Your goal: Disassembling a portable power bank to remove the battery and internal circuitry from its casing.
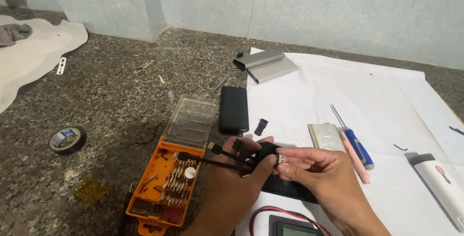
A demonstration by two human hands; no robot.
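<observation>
- Head view: the left hand (232, 178) closes around a black multi-plug cable (227, 157), its short leads fanning left over the orange bit case (162, 187).
- The right hand (314, 173) pinches the cable's metal plug end (281, 158) between thumb and fingers, just above a black flat device (290, 190) on the white paper sheet (377, 100).
- Near them lie a black power bank (234, 109), a blue-handled screwdriver (355, 144) and a roll of tape (67, 140).
</observation>
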